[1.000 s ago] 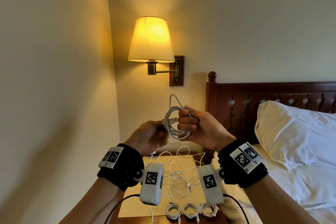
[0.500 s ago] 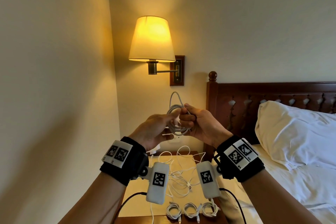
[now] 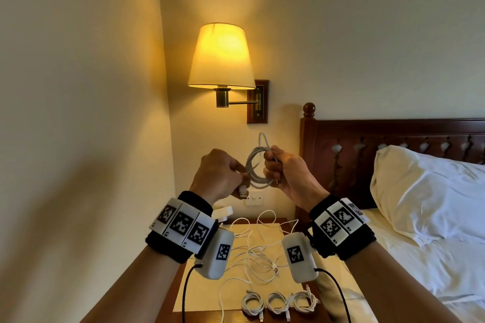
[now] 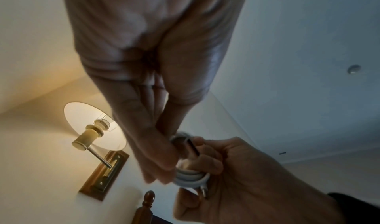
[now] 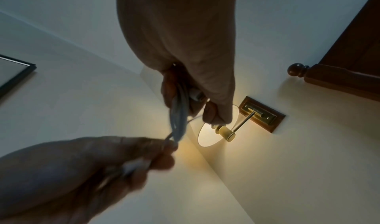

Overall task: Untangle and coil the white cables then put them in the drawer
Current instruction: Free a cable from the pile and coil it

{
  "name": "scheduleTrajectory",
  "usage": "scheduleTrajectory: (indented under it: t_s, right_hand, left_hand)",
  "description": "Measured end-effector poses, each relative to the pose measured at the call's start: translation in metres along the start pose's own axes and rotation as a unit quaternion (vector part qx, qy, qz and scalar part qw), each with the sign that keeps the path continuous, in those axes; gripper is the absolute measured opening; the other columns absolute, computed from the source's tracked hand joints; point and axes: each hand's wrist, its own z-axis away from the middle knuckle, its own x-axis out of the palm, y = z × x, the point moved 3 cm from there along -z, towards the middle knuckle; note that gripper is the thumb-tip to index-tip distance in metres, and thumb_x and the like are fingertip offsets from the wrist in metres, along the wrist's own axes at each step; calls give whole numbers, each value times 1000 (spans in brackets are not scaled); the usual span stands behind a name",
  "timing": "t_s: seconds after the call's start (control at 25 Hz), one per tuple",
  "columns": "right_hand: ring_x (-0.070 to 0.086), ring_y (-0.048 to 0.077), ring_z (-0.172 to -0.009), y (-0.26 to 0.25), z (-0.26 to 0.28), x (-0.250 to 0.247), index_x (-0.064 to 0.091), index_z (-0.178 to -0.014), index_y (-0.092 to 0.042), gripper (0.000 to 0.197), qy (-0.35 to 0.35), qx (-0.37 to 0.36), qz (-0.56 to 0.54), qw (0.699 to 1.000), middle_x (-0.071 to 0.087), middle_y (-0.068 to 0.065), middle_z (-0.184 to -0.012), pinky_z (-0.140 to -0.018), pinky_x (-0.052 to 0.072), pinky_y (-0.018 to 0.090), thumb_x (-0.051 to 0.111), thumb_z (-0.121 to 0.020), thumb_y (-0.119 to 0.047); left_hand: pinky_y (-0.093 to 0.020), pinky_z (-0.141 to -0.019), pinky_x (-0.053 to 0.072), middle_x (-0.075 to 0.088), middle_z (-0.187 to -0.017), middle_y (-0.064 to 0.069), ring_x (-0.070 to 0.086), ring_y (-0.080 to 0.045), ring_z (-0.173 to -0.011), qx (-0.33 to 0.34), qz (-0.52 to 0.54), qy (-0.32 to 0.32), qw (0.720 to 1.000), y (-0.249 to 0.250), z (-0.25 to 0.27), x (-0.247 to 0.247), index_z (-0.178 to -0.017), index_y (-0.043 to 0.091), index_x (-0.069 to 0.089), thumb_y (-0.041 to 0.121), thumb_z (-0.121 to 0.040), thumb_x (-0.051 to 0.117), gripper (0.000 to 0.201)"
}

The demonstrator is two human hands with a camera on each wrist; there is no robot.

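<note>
I hold a coiled white cable [image 3: 256, 168] up in front of the wall, below the lamp. My right hand [image 3: 284, 169] grips the coil's right side, fingers curled round the loops [image 5: 179, 113]. My left hand [image 3: 223, 176] pinches the cable's USB plug end [image 3: 242, 193] at the coil's lower left. In the left wrist view the loops [image 4: 190, 177] lie between both hands. Below, a tangle of loose white cables [image 3: 258, 252] lies on the nightstand [image 3: 199, 288], and three coiled cables [image 3: 279, 303] sit in a row at its front edge. No drawer shows.
A lit wall lamp [image 3: 221, 56] hangs just above my hands. A dark wooden headboard [image 3: 367, 144] and a bed with a white pillow [image 3: 425, 191] stand to the right. A white charger plug [image 3: 223, 212] sits in the wall beside the nightstand; a wall switch [image 3: 254, 197] is behind.
My left hand has drawn back to the left and now pulls the USB plug end out from the coil. My right hand keeps its grip on the loops; both hands sit slightly lower.
</note>
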Motion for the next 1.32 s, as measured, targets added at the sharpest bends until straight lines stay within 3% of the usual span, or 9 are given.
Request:
scheduleTrajectory:
  t_s: [0.28,0.44,0.52,0.6,0.68,0.84,1.08,1.2,1.32]
  right_hand:
    - [31,8,-50,-35,-12,-51,50,-76,-18,37,76,-23,36,996,33,-7,-57,-62,28,28,31,-105,-29]
    - [30,9,-52,-35,-10,-36,51,-78,-16,39,-4,-23,116,993,32,-6,-58,-58,28,24,28,-106,-30]
    - [29,10,-52,-37,-5,-25,50,-77,-13,40,-65,-17,126,990,30,-4,-59,-55,28,23,27,-107,-28]
    - [29,10,-51,-38,-1,-12,49,-77,-12,40,-121,-2,133,984,31,-4,-58,-54,29,23,26,-107,-26]
    - [31,10,-51,-37,1,1,50,-78,-11,40,-169,7,145,975,34,-4,-58,-54,31,22,26,-107,-25]
    - [33,10,-55,-39,3,15,55,-82,-11,37,-182,3,187,965,37,-3,-60,-59,31,25,30,-106,-25]
    - [50,12,-59,-37,4,9,45,-120,-12,21,-108,-35,173,978,54,-1,-64,-59,44,23,34,-105,-22]
    - [61,21,-77,-32,6,4,48,-116,-12,17,-79,-99,164,978,65,6,-85,-69,52,28,35,-105,-15]
    - [62,18,-107,-23,21,-6,54,-113,-20,33,-14,-225,254,941,60,-2,-119,-82,57,31,46,-95,7]
  left_hand:
    - [-27,-71,59,73,-63,8,69,-4,-64,-22,-114,-19,993,-41,12,-16,-71,19,77,11,-80,75,12]
    - [-25,-74,54,74,-74,13,68,-1,-79,-33,-189,-194,962,-41,25,2,-65,30,77,25,-71,83,9]
    - [-26,-77,50,74,-87,15,64,-1,-87,-20,-164,-239,957,-30,28,0,-80,32,77,45,-72,78,15]
    - [-24,-74,46,68,-91,15,58,1,-83,21,-70,-119,990,-10,19,-9,-97,28,73,56,-77,65,35]
    - [-23,-62,42,59,-74,10,51,-3,-65,71,46,-13,996,12,10,-16,-105,22,69,48,-91,53,33]
    - [-20,-43,31,52,-55,6,37,-6,-43,49,59,-97,992,29,2,-1,-100,7,65,36,-100,44,36]
    - [-27,-56,35,48,-70,-1,40,-13,-60,9,142,-108,984,22,6,9,-87,11,55,37,-101,42,33]
    - [-27,-57,33,42,-68,1,37,-12,-60,-20,220,-69,973,19,8,16,-82,16,52,37,-102,40,31]
    - [-25,-55,30,37,-64,2,32,-11,-56,-41,305,-19,951,18,6,14,-81,15,48,34,-103,38,30]
